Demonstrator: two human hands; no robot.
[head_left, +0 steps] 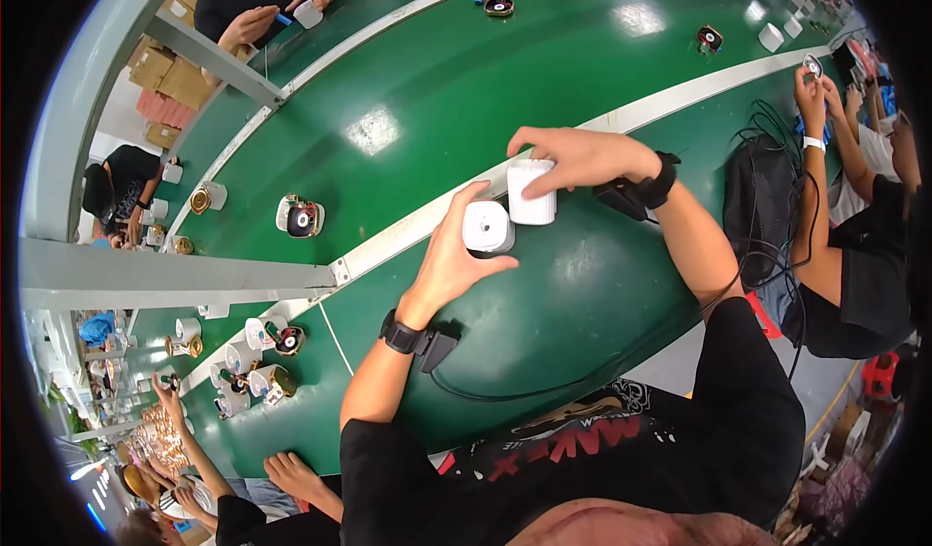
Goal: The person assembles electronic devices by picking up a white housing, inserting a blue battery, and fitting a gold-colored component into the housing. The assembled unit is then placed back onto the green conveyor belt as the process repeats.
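Observation:
Side by side in front of me, at the white rail along the bench, are two white plastic housings with rounded corners. My left hand (pixel 445 263) curves around the left housing (pixel 487 227), fingers along its far left side and thumb near its lower edge. That housing's flat face, with a small dark hole in the middle, is turned up toward me. Over the right housing (pixel 530 206) my right hand (pixel 587 158) is closed, thumb on its near face and a finger reaching past its far edge. The housings' undersides are hidden.
Left on the green bench (pixel 582 303) stand several white housings with exposed electronics (pixel 262 376). Beyond the rail (pixel 408 221), a green conveyor belt (pixel 437 109) carries open units (pixel 301 216). A black bag with cables (pixel 762 197) lies right. Wrist-strap cords trail nearby; co-workers sit around.

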